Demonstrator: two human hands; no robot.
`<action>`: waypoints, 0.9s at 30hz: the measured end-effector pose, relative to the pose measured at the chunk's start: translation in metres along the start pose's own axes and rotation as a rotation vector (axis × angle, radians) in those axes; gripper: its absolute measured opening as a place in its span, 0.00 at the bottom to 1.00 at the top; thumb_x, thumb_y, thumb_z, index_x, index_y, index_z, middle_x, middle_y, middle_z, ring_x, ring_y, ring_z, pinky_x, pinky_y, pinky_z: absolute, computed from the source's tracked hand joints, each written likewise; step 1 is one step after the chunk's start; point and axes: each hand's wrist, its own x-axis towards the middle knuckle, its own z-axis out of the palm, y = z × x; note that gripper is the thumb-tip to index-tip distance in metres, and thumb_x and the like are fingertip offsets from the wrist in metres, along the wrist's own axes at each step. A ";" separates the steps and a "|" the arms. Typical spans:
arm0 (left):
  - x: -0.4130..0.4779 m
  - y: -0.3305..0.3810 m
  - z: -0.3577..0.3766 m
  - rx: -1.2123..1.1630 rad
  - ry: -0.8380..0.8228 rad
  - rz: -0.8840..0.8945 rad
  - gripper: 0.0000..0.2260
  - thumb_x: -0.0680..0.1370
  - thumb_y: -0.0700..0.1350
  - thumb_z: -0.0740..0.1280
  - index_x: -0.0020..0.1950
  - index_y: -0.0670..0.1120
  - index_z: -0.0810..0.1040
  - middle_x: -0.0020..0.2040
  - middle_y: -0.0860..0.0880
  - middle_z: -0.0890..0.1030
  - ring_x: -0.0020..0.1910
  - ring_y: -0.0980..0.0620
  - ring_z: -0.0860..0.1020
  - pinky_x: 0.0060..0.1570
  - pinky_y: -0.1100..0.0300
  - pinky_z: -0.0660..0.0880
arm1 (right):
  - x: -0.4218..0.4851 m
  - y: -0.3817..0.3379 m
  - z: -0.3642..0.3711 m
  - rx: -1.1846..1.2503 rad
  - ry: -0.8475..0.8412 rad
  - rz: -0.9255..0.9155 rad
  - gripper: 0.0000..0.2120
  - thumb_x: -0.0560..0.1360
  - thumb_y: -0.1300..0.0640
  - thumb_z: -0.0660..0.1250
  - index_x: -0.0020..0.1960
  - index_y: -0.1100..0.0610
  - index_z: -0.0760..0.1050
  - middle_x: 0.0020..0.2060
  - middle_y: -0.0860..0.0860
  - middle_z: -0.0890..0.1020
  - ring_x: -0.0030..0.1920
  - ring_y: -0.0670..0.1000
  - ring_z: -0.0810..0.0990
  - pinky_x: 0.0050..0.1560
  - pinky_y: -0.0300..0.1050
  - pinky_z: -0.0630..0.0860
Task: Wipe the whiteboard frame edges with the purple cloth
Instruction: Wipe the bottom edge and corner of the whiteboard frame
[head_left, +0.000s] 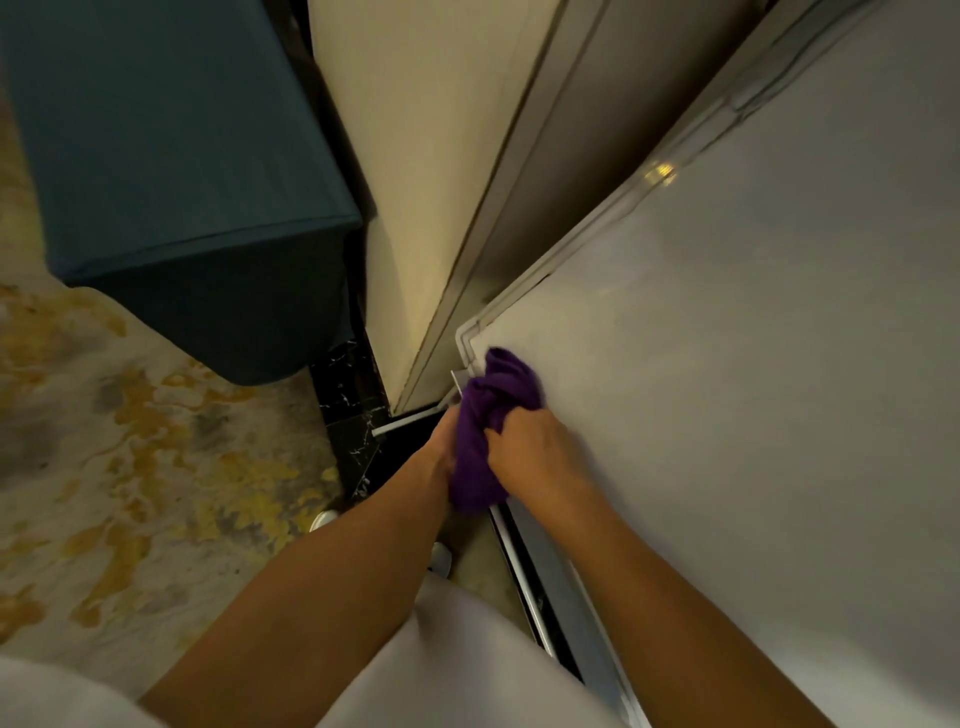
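Both forearms reach down; left hand (441, 441) and right hand (535, 447) clench the bunched purple cloth (491, 415) at the whiteboard frame (462, 332) corner, seven o'clock of the board. Loose folds could skip the edge or snag the tray bracket (457, 384).

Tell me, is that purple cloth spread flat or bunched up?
Bunched up. The purple cloth is crumpled between both hands, left hand and right hand, at the whiteboard's silver frame corner.

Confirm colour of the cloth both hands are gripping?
Purple cloth, solid, no pattern; head view.
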 end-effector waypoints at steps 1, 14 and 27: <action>0.003 0.005 0.001 -0.067 -0.020 -0.052 0.17 0.79 0.52 0.59 0.42 0.41 0.80 0.34 0.42 0.81 0.35 0.47 0.80 0.37 0.58 0.79 | -0.012 0.012 0.004 -0.021 -0.026 0.009 0.13 0.77 0.50 0.62 0.51 0.58 0.79 0.47 0.60 0.83 0.44 0.60 0.81 0.40 0.46 0.73; 0.023 0.079 0.012 0.056 -0.148 -0.054 0.28 0.77 0.65 0.50 0.53 0.44 0.78 0.43 0.43 0.85 0.41 0.45 0.84 0.41 0.53 0.76 | 0.035 -0.038 -0.074 -0.040 0.344 -0.130 0.22 0.75 0.47 0.68 0.63 0.58 0.67 0.49 0.58 0.81 0.47 0.60 0.82 0.40 0.51 0.77; 0.036 0.087 0.011 0.015 -0.004 -0.102 0.34 0.71 0.70 0.57 0.49 0.40 0.82 0.48 0.39 0.83 0.50 0.40 0.78 0.45 0.49 0.72 | 0.036 -0.037 -0.044 -0.315 0.048 -0.202 0.15 0.74 0.54 0.70 0.59 0.54 0.73 0.54 0.55 0.76 0.49 0.56 0.78 0.46 0.48 0.76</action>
